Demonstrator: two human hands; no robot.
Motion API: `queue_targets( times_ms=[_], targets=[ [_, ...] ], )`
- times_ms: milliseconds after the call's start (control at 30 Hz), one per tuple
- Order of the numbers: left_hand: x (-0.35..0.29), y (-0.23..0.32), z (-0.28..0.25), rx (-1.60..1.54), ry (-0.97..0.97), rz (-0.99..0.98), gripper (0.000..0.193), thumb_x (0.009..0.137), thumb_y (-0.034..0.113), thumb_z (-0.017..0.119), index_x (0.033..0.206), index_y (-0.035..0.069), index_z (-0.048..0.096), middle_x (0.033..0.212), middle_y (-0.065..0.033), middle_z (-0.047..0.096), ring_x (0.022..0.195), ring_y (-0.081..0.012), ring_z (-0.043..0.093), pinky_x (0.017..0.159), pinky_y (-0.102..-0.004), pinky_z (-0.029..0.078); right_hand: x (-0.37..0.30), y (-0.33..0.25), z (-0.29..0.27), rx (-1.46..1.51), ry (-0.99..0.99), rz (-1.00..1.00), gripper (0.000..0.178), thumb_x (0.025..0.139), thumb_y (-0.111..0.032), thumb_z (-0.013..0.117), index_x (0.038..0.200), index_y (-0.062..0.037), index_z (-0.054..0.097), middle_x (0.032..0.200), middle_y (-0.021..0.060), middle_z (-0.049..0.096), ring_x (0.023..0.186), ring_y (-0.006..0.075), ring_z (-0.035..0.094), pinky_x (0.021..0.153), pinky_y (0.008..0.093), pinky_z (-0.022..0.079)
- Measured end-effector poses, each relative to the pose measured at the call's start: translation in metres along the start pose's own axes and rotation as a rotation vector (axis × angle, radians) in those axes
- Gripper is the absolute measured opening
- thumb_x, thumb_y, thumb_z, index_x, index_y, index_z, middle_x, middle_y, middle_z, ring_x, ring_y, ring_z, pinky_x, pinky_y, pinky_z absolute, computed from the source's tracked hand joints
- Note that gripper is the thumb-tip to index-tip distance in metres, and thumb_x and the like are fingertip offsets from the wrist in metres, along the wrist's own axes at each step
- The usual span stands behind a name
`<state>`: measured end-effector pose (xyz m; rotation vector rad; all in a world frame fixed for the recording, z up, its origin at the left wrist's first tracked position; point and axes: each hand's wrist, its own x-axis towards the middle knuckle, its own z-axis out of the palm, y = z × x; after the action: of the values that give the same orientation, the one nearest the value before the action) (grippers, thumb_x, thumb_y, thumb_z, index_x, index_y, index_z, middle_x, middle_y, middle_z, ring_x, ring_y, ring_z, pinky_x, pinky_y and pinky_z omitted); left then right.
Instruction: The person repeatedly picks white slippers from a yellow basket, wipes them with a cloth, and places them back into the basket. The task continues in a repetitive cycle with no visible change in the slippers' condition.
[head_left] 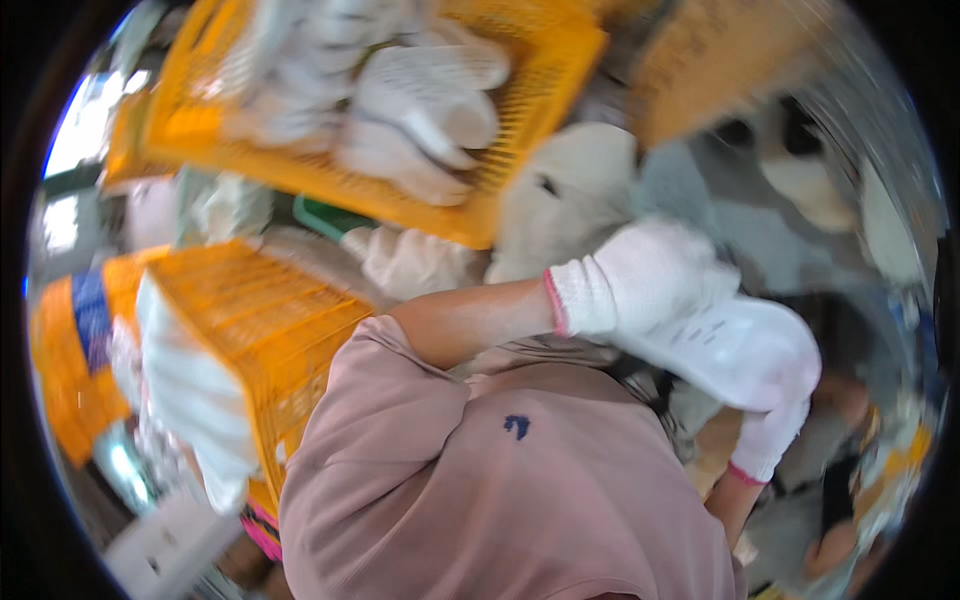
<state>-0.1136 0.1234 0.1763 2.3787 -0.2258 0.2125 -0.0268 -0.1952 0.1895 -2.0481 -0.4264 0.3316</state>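
Between my two gloved hands is a white shoe sole (740, 345), slanting across in front of my chest at the right. My left hand (655, 275), in a white knit glove with a red cuff, is closed at the sole's upper left edge; its fingertips are blurred. At the sole's right end, my right hand (775, 435), gloved the same way, grips it from beneath, and most of its fingers are hidden behind the sole. Several similar white shoe soles (425, 100) are piled in a yellow plastic crate (480, 225) at the far left.
Closer on the left, another yellow crate (270, 330) stands tilted, with white material (190, 370) at its open side. A brown cardboard piece (725, 65) is at the far right. Pale cloth-like sacks (570, 195) lie beyond my left hand. The right side is blurred.
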Motion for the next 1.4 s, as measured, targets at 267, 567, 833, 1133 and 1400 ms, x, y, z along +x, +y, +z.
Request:
queue_targets(
  times_ms=[267,567,833,1133,1400],
  targets=[
    [0.141,0.046,0.155,-1.934,0.112,-0.712,0.045,0.099,0.013,0.073,0.14,0.0,0.06,0.131,-0.0129,0.07,0.115,-0.0273,0.069,0.106,-0.0406,0.055,-0.045,-0.034,0.006,-0.089,0.534,0.145,0.044,0.101,-0.009,0.066,0.141,0.0074,0.059,0.134,0.022,0.068,0.12,0.033,0.068,0.105,0.0421,0.053],
    [0.245,-0.049,0.179,-1.454,0.076,-0.596,0.045,0.107,0.037,0.06,0.142,0.008,0.061,0.136,-0.0056,0.069,0.119,-0.0248,0.067,0.1,-0.0418,0.054,0.108,0.014,-0.003,-0.213,0.498,-0.3,0.032,0.095,-0.012,0.068,0.122,0.0055,0.068,0.102,0.0115,0.073,0.09,0.0172,0.07,0.083,0.0309,0.059],
    [0.143,-0.12,0.101,-0.232,-0.012,-0.7,0.077,0.094,0.043,0.078,0.147,-0.007,0.053,0.127,-0.0148,0.071,0.119,-0.0258,0.067,0.104,-0.0395,0.052,0.188,0.038,-0.005,-0.312,0.372,-0.25,0.018,0.091,-0.018,0.063,0.091,-0.0055,0.076,0.087,0.0197,0.073,0.084,0.0394,0.072,0.074,0.0482,0.058],
    [0.126,-0.038,0.067,-0.809,-0.18,-0.507,0.049,0.096,0.016,0.073,0.138,-0.006,0.06,0.114,-0.0051,0.07,0.101,-0.0102,0.063,0.091,-0.026,0.052,0.223,0.046,-0.017,-1.133,0.05,-0.454,0.024,0.09,-0.01,0.064,0.111,-0.0162,0.074,0.109,0.0077,0.075,0.095,0.0348,0.075,0.083,0.0441,0.061],
    [0.162,0.019,0.152,-1.526,0.312,-0.638,0.035,0.097,0.006,0.073,0.129,-0.007,0.064,0.114,-0.0068,0.073,0.098,-0.0165,0.07,0.086,-0.0308,0.057,0.147,-0.02,-0.021,-0.049,0.023,0.007,0.049,0.088,-0.03,0.076,0.128,-0.0022,0.069,0.118,0.0161,0.075,0.111,0.0284,0.073,0.097,0.0395,0.058]
  ],
)
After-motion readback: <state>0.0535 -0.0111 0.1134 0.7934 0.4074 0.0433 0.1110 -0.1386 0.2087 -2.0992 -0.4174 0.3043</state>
